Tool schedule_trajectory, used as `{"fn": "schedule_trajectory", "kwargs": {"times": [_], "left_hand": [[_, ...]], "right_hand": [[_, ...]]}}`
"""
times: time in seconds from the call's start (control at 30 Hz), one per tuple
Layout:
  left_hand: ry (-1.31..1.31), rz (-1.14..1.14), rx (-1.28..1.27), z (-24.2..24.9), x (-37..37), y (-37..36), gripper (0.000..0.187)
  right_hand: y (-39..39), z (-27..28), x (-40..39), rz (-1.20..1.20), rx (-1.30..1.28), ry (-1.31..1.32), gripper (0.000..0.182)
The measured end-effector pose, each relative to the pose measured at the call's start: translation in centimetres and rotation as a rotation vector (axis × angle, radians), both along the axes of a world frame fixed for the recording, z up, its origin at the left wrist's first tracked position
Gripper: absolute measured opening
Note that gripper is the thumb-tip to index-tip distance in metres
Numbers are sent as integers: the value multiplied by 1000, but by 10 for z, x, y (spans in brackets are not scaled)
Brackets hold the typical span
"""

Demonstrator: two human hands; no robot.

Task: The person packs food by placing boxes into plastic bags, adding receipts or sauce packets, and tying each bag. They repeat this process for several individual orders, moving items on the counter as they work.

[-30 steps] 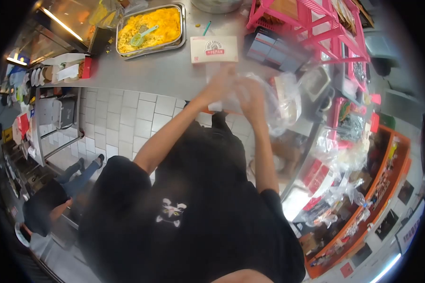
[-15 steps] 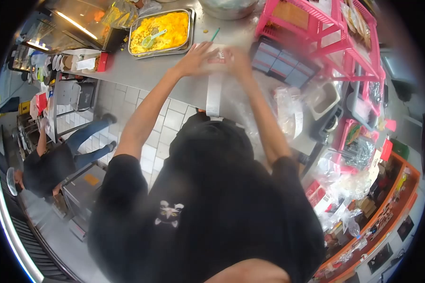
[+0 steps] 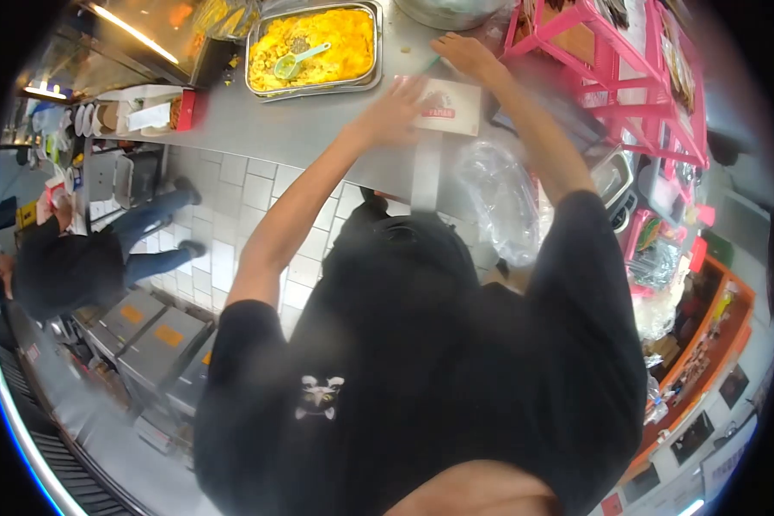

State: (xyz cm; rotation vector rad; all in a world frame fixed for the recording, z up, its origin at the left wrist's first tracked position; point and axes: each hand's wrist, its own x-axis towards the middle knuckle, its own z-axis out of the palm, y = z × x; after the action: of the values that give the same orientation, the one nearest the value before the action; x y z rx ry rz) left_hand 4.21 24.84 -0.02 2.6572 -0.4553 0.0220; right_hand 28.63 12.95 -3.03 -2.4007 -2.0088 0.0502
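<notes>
Since half a second ago, right hand (image 3: 466, 53) gone from the box (image 3: 445, 107) to the table (image 3: 318, 129) edge beyond, open, holding nothing; left hand (image 3: 393, 110) flat, fingers spread, pinning the box beside the food tray (image 3: 313, 47), plastic bag (image 3: 500, 196) hanging nearby.

Left hand (image 3: 396, 112) flat on a white box (image 3: 450, 107), right hand (image 3: 461, 53) beyond it, near the food tray (image 3: 258, 34).
</notes>
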Motion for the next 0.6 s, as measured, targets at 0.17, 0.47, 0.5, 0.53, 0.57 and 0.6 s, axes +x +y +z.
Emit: {"fn": "schedule_trajectory", "kwargs": {"times": [0.17,0.47,0.5,0.53,0.57,0.6], "left_hand": [[-152,88,75,-3,-12,-22,75],[-176,29,-128,-12,7,-2,54],[-162,32,-138,-21,9,0,53],[-149,33,-151,-31,11,0,52],[-154,29,-154,-30,12,1,52],[-102,50,-180,-28,11,0,55]], "right_hand": [[-17,-14,-15,63,165,147,31],[-9,8,-2,53,37,-37,22],[-14,14,-4,52,37,-39,22],[-22,19,-8,-44,172,-43,23],[-31,28,-14,-141,307,-51,24],[-38,42,-34,-141,298,-54,24]]}}
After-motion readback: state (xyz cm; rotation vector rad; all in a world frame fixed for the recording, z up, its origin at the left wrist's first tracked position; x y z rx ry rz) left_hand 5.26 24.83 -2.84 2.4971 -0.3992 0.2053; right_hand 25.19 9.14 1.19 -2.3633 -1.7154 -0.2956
